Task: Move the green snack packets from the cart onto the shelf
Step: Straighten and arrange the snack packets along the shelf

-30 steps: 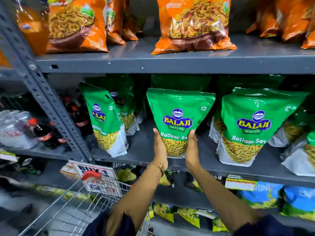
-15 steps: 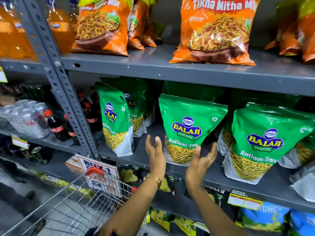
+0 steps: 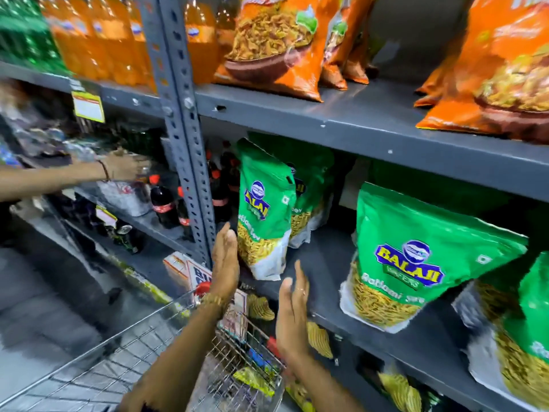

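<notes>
Low in the centre of the frame, the left hand point(image 3: 225, 264) and right hand point(image 3: 292, 310) hover flat, fingers released and holding nothing, above the wire cart point(image 3: 166, 349). Green snack packets stand on the grey shelf point(image 3: 323, 257): one point(image 3: 264, 209) just beyond the left hand, another point(image 3: 416, 257) at centre right.

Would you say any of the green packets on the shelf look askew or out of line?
Yes. The left green packet stands turned sideways, its face angled toward the upright post, while the middle packet faces the aisle but leans to the right. Both hands are open and off the packets. Nothing looks torn or spilled.
</notes>
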Available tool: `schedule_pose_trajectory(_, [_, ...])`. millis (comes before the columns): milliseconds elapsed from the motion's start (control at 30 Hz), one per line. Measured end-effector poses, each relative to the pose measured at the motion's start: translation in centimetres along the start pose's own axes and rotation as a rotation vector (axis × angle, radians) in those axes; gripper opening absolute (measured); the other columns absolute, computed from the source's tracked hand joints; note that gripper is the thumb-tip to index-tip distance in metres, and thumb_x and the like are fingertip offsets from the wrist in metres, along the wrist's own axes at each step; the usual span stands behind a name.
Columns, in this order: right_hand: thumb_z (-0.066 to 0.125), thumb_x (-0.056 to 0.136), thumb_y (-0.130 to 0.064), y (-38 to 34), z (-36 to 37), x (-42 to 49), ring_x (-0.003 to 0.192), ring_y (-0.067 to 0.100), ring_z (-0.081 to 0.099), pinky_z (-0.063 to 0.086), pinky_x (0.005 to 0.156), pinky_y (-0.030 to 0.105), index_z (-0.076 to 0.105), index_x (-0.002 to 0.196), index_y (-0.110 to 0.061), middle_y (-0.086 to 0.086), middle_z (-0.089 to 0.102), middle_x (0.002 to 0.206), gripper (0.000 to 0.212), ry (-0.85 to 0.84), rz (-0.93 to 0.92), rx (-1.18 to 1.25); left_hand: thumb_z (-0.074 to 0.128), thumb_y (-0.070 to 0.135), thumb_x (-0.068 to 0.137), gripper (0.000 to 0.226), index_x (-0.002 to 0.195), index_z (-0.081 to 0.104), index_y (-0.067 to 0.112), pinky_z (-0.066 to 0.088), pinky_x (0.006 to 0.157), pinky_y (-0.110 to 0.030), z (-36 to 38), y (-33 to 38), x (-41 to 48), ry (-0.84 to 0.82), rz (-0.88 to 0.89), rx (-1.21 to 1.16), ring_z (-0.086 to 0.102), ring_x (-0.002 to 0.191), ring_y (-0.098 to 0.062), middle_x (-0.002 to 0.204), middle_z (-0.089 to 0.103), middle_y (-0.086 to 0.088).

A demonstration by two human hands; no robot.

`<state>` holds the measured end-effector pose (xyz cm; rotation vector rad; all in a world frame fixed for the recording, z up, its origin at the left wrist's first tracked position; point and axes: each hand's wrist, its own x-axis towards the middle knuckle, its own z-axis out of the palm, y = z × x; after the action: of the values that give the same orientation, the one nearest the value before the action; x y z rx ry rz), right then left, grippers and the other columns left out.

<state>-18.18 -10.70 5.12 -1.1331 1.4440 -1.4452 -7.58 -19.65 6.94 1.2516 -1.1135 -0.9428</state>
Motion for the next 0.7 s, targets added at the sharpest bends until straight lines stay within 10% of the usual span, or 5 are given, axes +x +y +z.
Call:
schedule_pose_trajectory(133, [0.028, 0.088, -0.06, -0.9, 3.7, 3.9, 0.144, 0.0, 0.005, 0.006, 0.118, 0.021, 0.009, 0.15, -0.026, -0.014, 0.006, 0.155, 0.073, -0.001, 0.002, 0.011, 0.026, 0.072, 0.088, 0.079, 0.147, 0.035, 0.02, 0.023, 0.122, -0.031, 0.3, 0.5, 3.2, -0.103, -0.128, 0.039, 0.029, 0.142, -0.008, 0.154, 0.034, 0.007])
schedule_pose_trajectory(233, [0.022, 0.072, -0.08, -1.3, 5.9, 4.6, 0.143, -0.002, 0.0, 0.0, 0.122, 0.027, 0.003, 0.151, -0.026, -0.022, -0.001, 0.152, 0.097, 0.058, 0.041, -0.008, 0.018, 0.052, 0.101, 0.065, 0.136, 0.05, 0.007, 0.054, 0.09, -0.015, 1.7, 1.6, 4.1, -0.121, -0.207, -0.187, 0.053, 0.123, -0.016, 0.133, 0.055, -0.002])
schedule_pose_trajectory(333, [0.011, 0.065, -0.092, -1.1, 6.1, 5.3, 0.139, -0.008, -0.002, -0.001, 0.117, 0.022, 0.002, 0.152, -0.027, -0.025, -0.003, 0.15, 0.109, 0.103, 0.031, 0.012, 0.026, 0.073, 0.09, 0.077, 0.134, 0.054, 0.017, 0.041, 0.113, -0.045, 2.6, -1.1, 4.9, -0.088, -0.235, -0.214, 0.053, 0.131, -0.024, 0.14, 0.057, -0.008])
schedule_pose_trajectory(500, [0.024, 0.1, -0.044, -0.7, 4.2, 7.6, 0.147, 0.003, 0.005, 0.007, 0.124, 0.041, 0.011, 0.152, -0.028, -0.015, 0.01, 0.158, 0.055, 0.05, 0.06, 0.052, 0.026, 0.085, 0.078, 0.064, 0.11, 0.055, 0.038, 0.041, 0.109, -0.05, 4.0, -4.0, 3.7, 0.118, -0.145, -0.059, 0.055, 0.122, -0.024, 0.13, 0.059, -0.007])
schedule_pose_trajectory(700, [0.022, 0.102, -0.037, -1.2, 4.2, 8.1, 0.143, -0.002, 0.003, 0.004, 0.124, 0.041, 0.009, 0.152, -0.03, -0.008, 0.006, 0.163, 0.051, 0.037, 0.074, 0.042, 0.025, 0.094, 0.065, 0.104, 0.131, 0.042, 0.016, 0.036, 0.113, -0.05, 3.8, -1.6, 2.7, 0.077, -0.096, -0.107, 0.048, 0.129, -0.025, 0.138, 0.051, -0.01])
